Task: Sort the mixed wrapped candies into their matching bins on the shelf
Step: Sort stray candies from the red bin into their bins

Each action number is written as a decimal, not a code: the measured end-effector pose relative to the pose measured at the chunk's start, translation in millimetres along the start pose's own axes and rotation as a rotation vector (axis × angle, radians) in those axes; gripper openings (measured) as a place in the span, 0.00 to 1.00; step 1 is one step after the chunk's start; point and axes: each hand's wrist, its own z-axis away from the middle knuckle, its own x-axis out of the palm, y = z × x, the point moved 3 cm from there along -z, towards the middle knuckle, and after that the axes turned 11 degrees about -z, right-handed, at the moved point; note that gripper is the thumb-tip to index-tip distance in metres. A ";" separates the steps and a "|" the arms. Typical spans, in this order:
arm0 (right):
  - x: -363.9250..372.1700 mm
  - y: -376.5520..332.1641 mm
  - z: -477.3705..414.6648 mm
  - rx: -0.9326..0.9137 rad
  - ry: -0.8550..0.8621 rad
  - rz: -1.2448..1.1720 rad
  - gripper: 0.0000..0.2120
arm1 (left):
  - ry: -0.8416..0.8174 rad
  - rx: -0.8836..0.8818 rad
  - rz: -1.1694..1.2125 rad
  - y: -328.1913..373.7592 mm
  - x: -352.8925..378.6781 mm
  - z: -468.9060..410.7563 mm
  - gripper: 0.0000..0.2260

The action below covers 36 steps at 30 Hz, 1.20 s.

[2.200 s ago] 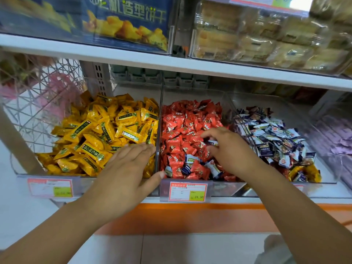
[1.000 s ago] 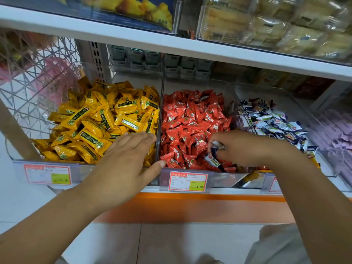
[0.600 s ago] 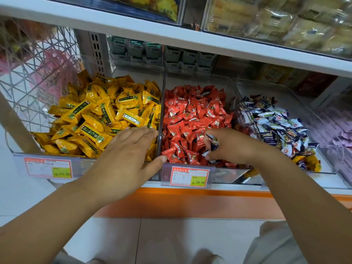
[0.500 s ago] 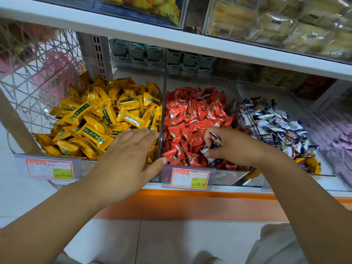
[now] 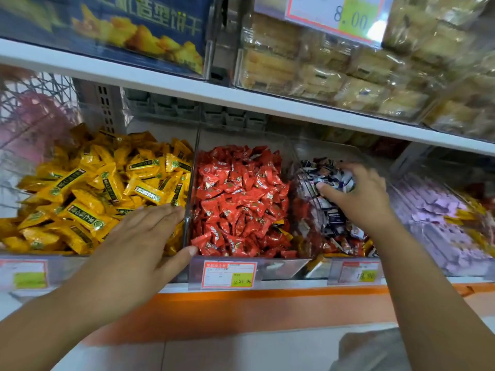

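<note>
While right fingers (image 5: 329, 190) clutch crinkly candies (image 5: 338, 181), clear bin (image 5: 332, 147)

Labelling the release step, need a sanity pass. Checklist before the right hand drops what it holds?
1. Right hand over the matching bin: ok, it is above the blue-and-white pile.
2. Held pieces match: ok, it grips blue-and-white candies.
3. Left hand out of the drop path: ok, it rests flat on the yellow candies, thumb at the red bin's front edge.
4. Red candies free of strays: not ok, a yellow wrapper lies among them.
5. Target bin free of strays: not ok, red and yellow wrappers sit at its front.
6. Number of pieces held: cannot tell.
</note>
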 end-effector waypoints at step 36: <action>134.8 -114.4 74.1 -0.563 -0.906 -0.034 0.16 | -0.022 -0.009 0.007 1.1 -6.7 4.1 0.28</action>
